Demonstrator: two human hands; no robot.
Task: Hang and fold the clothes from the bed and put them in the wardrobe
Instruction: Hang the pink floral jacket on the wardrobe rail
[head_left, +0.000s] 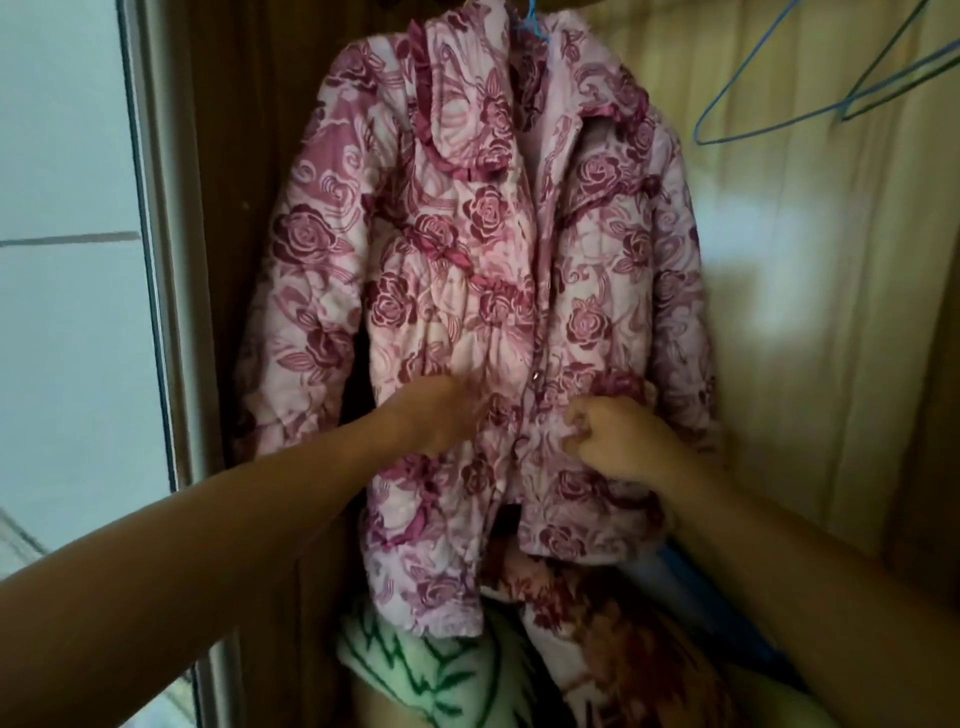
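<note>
A pink quilted jacket (483, 270) with a dark rose print hangs on a blue hanger (531, 21) inside the wardrobe. My left hand (441, 415) rests flat against the jacket's left front panel, blurred by motion. On the right front panel, near the button line at waist height, my right hand (618, 441) is pinched on the fabric. The jacket's lower front hangs slightly apart below my hands.
Two bare blue wire hangers (810, 111) hang at the upper right against the wardrobe's pale back wall (810, 312). Folded textiles lie below: a green-patterned one (415, 670) and a reddish floral one (623, 649). The wardrobe's frame (171, 312) stands at the left.
</note>
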